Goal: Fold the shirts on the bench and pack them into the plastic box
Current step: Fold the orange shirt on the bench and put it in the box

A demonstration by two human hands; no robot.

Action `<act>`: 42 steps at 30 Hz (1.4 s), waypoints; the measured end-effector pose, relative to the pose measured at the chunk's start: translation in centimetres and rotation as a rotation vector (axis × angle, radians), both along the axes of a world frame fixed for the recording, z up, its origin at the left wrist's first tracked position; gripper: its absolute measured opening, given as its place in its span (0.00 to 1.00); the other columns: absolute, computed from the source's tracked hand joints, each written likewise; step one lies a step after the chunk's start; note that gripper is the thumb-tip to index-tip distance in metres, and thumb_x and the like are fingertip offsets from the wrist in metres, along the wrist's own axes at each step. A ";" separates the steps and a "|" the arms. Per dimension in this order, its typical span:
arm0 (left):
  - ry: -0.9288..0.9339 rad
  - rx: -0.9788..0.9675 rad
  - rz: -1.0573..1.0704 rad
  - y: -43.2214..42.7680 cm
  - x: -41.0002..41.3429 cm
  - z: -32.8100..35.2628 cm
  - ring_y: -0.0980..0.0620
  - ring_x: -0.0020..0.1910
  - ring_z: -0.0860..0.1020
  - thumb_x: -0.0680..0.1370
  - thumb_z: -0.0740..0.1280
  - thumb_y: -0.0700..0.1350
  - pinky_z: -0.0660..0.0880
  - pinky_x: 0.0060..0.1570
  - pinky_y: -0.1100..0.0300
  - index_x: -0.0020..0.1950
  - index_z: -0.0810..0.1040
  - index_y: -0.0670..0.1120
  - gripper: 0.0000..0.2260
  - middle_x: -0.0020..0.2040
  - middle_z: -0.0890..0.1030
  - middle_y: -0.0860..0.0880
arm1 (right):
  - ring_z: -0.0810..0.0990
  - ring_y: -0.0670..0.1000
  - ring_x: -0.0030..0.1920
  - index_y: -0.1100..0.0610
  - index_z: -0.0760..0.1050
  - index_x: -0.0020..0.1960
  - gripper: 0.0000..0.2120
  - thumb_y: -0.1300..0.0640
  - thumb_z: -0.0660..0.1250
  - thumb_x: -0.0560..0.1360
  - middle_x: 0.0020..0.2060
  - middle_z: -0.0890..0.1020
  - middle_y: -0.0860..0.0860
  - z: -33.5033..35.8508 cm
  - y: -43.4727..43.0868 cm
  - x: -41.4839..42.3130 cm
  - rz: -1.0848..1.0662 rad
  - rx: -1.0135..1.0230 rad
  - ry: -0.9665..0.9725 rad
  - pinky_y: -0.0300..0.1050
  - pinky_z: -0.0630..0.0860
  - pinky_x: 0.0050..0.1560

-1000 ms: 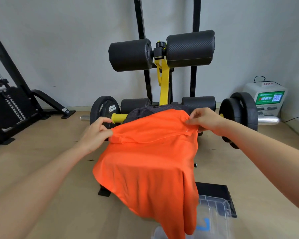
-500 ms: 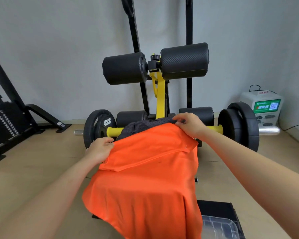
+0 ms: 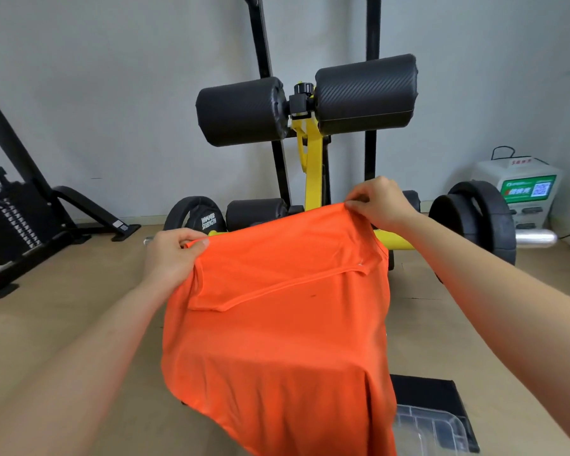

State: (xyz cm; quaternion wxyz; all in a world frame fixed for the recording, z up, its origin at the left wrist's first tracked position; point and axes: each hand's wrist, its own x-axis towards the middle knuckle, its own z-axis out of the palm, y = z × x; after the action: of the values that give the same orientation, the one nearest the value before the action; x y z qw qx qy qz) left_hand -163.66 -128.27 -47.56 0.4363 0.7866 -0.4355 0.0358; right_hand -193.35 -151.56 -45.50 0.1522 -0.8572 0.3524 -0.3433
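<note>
An orange shirt [image 3: 277, 324] is draped over the bench, which it hides almost fully, and hangs down toward me. My left hand [image 3: 171, 255] pinches its upper left corner. My right hand [image 3: 379, 205] pinches its upper right corner, held higher. A sleeve lies folded across the shirt's upper part. A clear plastic box [image 3: 431, 429] stands on the floor at the lower right, partly behind the shirt's hem. The dark shirt seen earlier is now hidden behind the orange one.
Black foam rollers [image 3: 306, 100] on a yellow post [image 3: 313, 172] rise behind the bench. A barbell with weight plates [image 3: 474, 222] lies across the floor. A white machine [image 3: 524, 189] stands at the right wall, a black frame [image 3: 17, 209] on the left.
Both hands have lifted the shirt's top edge up and away from me; it now covers the dark shirt that showed behind it before.
</note>
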 end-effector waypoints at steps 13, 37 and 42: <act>-0.102 0.178 0.141 -0.3 -0.7 -0.3 0.50 0.48 0.77 0.77 0.72 0.48 0.73 0.44 0.55 0.46 0.85 0.56 0.03 0.43 0.81 0.54 | 0.82 0.50 0.47 0.53 0.82 0.55 0.15 0.47 0.75 0.73 0.45 0.83 0.51 -1.8 1.0 -1.3 0.042 0.263 0.055 0.45 0.80 0.49; -0.269 0.269 -0.018 2.5 -2.0 -0.3 0.49 0.51 0.79 0.75 0.74 0.46 0.73 0.46 0.54 0.52 0.84 0.55 0.07 0.51 0.81 0.51 | 0.83 0.50 0.41 0.55 0.80 0.59 0.13 0.57 0.72 0.75 0.40 0.86 0.51 -2.8 4.2 -2.9 0.025 0.231 -0.172 0.51 0.81 0.49; -0.370 0.313 -0.267 5.7 -6.7 -0.6 0.50 0.50 0.75 0.75 0.73 0.50 0.73 0.50 0.51 0.48 0.83 0.57 0.04 0.48 0.80 0.56 | 0.81 0.53 0.34 0.56 0.79 0.54 0.07 0.58 0.70 0.77 0.36 0.82 0.55 -5.5 5.4 -6.9 -0.010 0.403 -0.232 0.47 0.80 0.35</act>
State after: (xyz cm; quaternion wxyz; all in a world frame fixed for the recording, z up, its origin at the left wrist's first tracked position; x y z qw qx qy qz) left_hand -170.35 -122.53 -48.14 0.2235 0.7602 -0.6076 0.0534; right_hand -200.22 -146.12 -50.96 0.3582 -0.7626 0.3982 -0.3627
